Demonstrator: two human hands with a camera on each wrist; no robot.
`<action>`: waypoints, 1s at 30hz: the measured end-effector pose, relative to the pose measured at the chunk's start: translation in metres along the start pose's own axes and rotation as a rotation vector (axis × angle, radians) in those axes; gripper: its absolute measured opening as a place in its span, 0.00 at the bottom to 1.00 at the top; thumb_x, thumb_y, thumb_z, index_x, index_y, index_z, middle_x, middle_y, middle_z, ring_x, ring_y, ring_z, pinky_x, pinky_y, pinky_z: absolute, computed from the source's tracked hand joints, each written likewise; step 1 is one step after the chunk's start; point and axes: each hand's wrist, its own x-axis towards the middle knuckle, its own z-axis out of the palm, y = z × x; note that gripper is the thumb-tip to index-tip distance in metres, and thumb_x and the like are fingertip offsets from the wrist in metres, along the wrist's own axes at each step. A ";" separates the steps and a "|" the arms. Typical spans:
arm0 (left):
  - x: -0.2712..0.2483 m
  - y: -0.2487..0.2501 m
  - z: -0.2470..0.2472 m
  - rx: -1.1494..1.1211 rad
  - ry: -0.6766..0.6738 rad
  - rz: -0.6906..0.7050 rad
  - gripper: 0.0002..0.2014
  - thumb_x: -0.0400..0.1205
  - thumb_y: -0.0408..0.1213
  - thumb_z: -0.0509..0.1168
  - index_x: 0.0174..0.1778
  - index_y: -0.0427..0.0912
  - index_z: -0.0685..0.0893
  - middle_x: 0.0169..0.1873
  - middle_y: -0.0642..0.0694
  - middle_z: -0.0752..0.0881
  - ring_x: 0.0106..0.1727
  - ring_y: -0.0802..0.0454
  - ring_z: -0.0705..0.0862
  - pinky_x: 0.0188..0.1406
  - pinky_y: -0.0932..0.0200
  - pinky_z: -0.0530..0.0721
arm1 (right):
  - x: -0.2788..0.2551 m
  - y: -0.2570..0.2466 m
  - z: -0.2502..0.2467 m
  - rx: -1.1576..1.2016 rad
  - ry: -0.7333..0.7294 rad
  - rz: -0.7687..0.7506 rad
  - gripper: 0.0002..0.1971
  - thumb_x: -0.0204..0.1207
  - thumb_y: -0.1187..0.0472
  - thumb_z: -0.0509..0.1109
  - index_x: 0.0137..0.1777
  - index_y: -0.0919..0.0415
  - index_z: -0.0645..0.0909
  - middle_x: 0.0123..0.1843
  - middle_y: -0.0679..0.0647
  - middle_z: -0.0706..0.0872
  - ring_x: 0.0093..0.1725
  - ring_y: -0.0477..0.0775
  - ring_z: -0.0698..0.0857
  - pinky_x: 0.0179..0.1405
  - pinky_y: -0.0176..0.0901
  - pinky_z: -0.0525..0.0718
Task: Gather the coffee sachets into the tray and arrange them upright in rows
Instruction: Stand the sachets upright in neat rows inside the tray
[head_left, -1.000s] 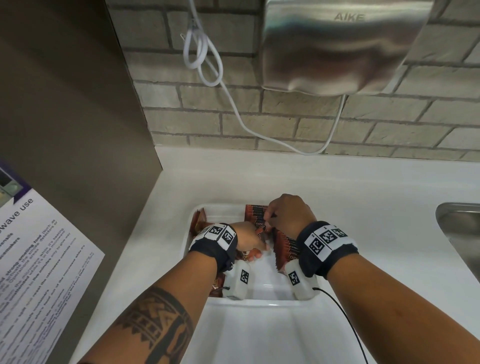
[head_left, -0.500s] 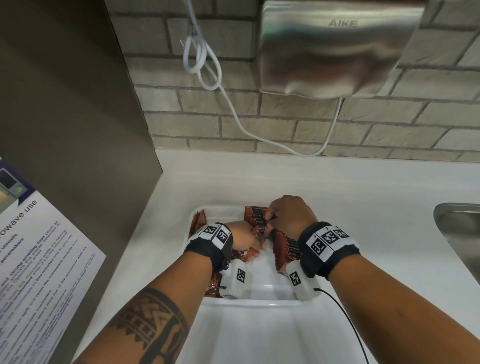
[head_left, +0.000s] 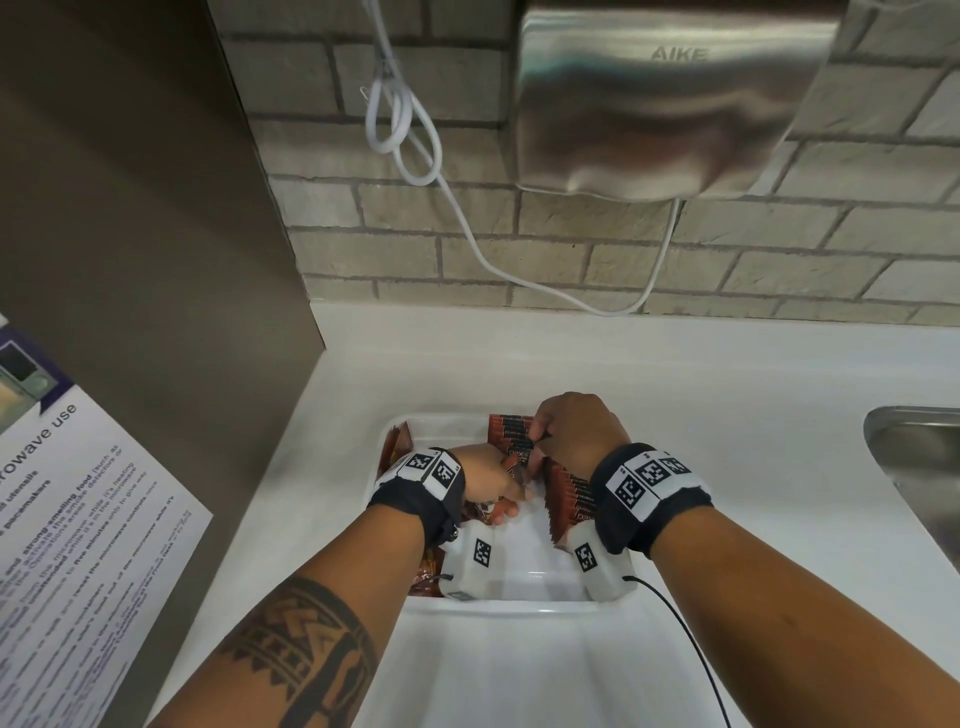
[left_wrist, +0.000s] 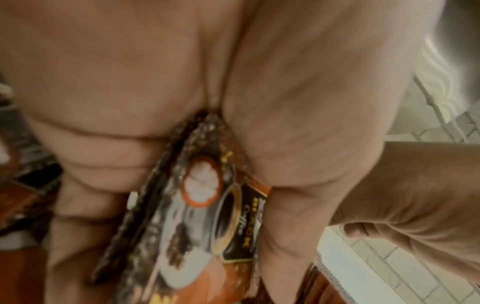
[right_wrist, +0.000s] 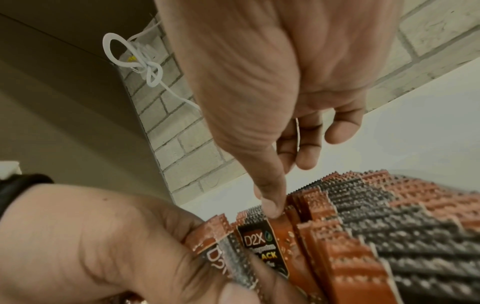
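Note:
A white tray (head_left: 519, 605) sits on the white counter. Orange-and-black coffee sachets (head_left: 571, 499) stand upright in a row along its right side, their serrated tops filling the right wrist view (right_wrist: 376, 226). My left hand (head_left: 506, 499) grips a small bunch of sachets (left_wrist: 207, 216) between thumb and fingers, just left of the row. My right hand (head_left: 540, 441) hovers over the row's far part. Its thumb tip (right_wrist: 270, 203) presses on the top edge of one sachet, while the other fingers curl loosely clear of the row. More sachets (head_left: 397, 441) lean at the tray's left wall.
A steel sink (head_left: 914, 457) lies at the right edge of the counter. A hand dryer (head_left: 665, 104) and a looped white cable (head_left: 467, 234) hang on the brick wall behind. A brown panel (head_left: 130, 234) with a printed notice (head_left: 78, 519) bounds the left.
Both hands stay almost in place over the tray. The left hand still holds its bunch beside the row, and the right thumb stays on the sachet tops.

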 end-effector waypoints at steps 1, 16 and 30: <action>0.000 0.000 0.000 -0.014 0.003 -0.003 0.13 0.83 0.41 0.73 0.56 0.34 0.88 0.40 0.44 0.93 0.33 0.48 0.86 0.44 0.52 0.89 | 0.000 0.001 -0.001 -0.006 0.000 -0.001 0.12 0.71 0.66 0.74 0.37 0.45 0.85 0.45 0.41 0.84 0.53 0.49 0.85 0.60 0.51 0.84; -0.001 -0.018 -0.020 -0.025 0.080 0.137 0.30 0.61 0.59 0.81 0.53 0.43 0.92 0.51 0.43 0.93 0.59 0.38 0.89 0.70 0.38 0.82 | -0.013 0.001 -0.007 0.244 0.018 -0.059 0.01 0.76 0.59 0.75 0.44 0.53 0.88 0.41 0.44 0.89 0.42 0.43 0.85 0.36 0.33 0.78; -0.045 -0.013 -0.021 -0.299 0.126 0.302 0.15 0.77 0.40 0.79 0.58 0.41 0.89 0.51 0.39 0.92 0.53 0.43 0.90 0.60 0.42 0.88 | -0.018 0.000 -0.027 0.345 0.036 -0.069 0.02 0.76 0.57 0.79 0.43 0.51 0.89 0.40 0.43 0.89 0.41 0.39 0.83 0.36 0.30 0.75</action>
